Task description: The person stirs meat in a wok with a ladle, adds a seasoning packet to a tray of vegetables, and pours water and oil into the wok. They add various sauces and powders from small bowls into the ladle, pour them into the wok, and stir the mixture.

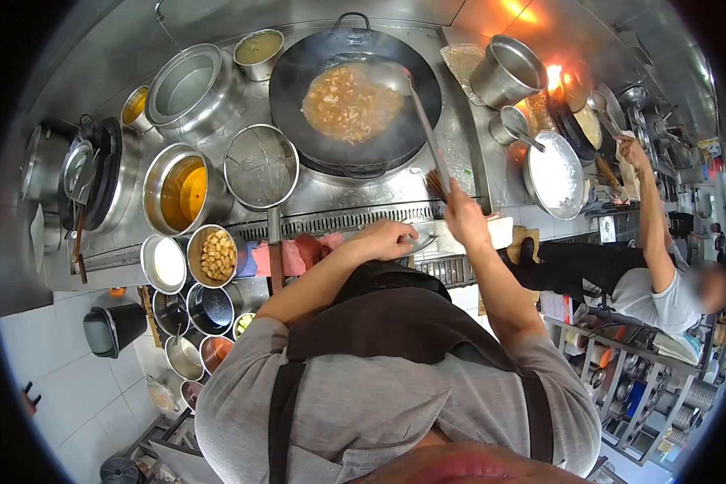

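A large black wok (294, 89) sits on the stove in front of me, with steaming brown stew (352, 105) of small pieces inside. My right hand (465, 216) is wrapped around the long handle of a metal ladle (429, 129); the ladle's bowl rests at the right edge of the stew. Close to the counter's front edge, my left hand (385, 240) has its fingers curled at the rim of a shallow metal dish (421, 237), which is partly hidden. A bamboo brush (436, 184) lies just beyond my right hand.
Left of the wok are a round strainer (261, 165), a pot of orange liquid (169, 194) and a tub of golden cubes (219, 256). Several seasoning containers stand nearer me. On the right, another person (653, 282) works beside a flaming burner (554, 77) and a white-coated pan (554, 175).
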The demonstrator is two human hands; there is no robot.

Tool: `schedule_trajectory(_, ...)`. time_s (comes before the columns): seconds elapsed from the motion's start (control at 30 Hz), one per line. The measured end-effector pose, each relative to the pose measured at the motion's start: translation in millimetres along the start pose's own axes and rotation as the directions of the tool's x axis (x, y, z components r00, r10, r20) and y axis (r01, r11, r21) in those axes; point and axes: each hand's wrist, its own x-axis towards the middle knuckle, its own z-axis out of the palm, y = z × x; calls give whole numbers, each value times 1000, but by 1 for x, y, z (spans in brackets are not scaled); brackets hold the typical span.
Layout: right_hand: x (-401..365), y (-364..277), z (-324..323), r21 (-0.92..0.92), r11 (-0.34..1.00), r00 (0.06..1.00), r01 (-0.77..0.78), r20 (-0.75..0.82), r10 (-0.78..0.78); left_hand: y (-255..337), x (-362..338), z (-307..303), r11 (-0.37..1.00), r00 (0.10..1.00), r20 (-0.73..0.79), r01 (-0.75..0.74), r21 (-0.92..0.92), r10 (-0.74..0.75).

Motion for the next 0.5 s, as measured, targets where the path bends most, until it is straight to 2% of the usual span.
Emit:
schedule_trajectory(0.07,7,-52,-10,128,986,990,-103,109,89,-6,-2,1,1000,999,-27,-26,2,26)
schedule_trajectory(0.1,15,-50,-1,412,848,931,-333,286,227,-8,-4,1,999,998,-41,-37,-4,37)
schedule_trajectory(0.13,22,-52,-3,412,849,931,-331,290,222,-10,-7,2,999,997,-53,-47,-11,47)
schedule_trajectory(0.17,29,-56,-8,630,654,899,-419,389,202,-10,-9,0,999,997,-57,-43,-12,42)
schedule_trajectory(0.2,32,-61,-14,775,394,867,-493,475,151,-9,-12,-2,999,997,-63,-42,-28,40)
schedule_trajectory(0.27,32,-67,-22,786,389,873,-480,473,122,-11,-16,-5,998,997,-72,-41,-46,37)
schedule_trajectory(0.33,27,-68,-34,732,497,867,-466,491,91,-12,-20,-7,997,995,-96,-11,-72,4)
schedule_trajectory(0.37,24,-67,-41,667,598,866,-445,490,98,-11,-22,-7,997,994,-105,-11,-77,2)
schedule_trajectory(0.4,19,-66,-45,662,605,865,-442,494,91,-10,-23,-10,999,993,-115,-5,-54,-1)
schedule_trajectory(0.47,8,-66,-52,522,811,926,-265,372,63,-9,-27,-11,999,991,-132,0,-34,-5)
schedule_trajectory(0.5,3,-68,-60,446,843,906,-302,409,109,-9,-27,-11,999,990,-140,-6,-40,0)
